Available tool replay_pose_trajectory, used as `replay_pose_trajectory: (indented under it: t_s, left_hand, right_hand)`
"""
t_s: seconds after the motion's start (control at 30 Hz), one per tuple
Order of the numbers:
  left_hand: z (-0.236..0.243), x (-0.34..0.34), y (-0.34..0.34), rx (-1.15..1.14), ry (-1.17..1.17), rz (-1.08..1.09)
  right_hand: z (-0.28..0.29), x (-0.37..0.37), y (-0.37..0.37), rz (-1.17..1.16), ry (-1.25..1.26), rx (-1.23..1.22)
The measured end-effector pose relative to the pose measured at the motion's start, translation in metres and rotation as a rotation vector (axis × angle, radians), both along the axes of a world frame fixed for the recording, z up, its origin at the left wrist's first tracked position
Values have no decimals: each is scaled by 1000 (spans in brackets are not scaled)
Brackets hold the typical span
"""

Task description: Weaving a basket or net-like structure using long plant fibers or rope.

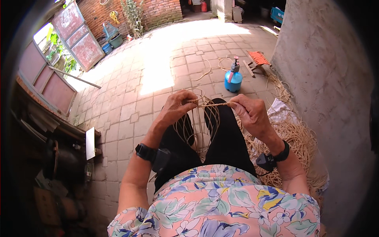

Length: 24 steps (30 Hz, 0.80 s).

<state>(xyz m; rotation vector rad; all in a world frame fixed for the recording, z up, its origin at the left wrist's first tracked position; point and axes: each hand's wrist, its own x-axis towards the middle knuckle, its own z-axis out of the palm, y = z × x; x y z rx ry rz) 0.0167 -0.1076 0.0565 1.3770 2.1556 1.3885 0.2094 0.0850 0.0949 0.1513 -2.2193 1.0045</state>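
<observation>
A wire frame, basket-like with thin curved bars, rests between my knees. My left hand is closed at its upper rim, where a tan twisted cord meets the wire. From there the cord runs straight across to my right hand, which pinches its other end between thumb and fingers. The stretch of cord between the two hands looks taut. My fingers partly hide how the cord is fixed at the rim.
A big heap of loose tan cord lies right of my legs, by a grey wall. Ahead stand a blue pressure sprayer and an orange-topped folding stool. A white board is at left on the paved floor.
</observation>
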Motion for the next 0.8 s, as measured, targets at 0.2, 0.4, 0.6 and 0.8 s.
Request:
replay_pose_trajectory:
  t_s: [0.2,0.4,0.6,0.8]
  left_hand:
    - [-11,-6,1,37,41,15]
    - [-10,-12,-2,-31,5,-34]
    - [-9,2,9,-46,115,88]
    - [0,17,18,-103,471,333]
  right_hand:
    - [1,18,-18,162,-108,24]
    - [9,16,-23,170,-114,-2]
    - [23,-31,-3,112,-15,-40]
    - [-28,-45,39,-232,-152,54]
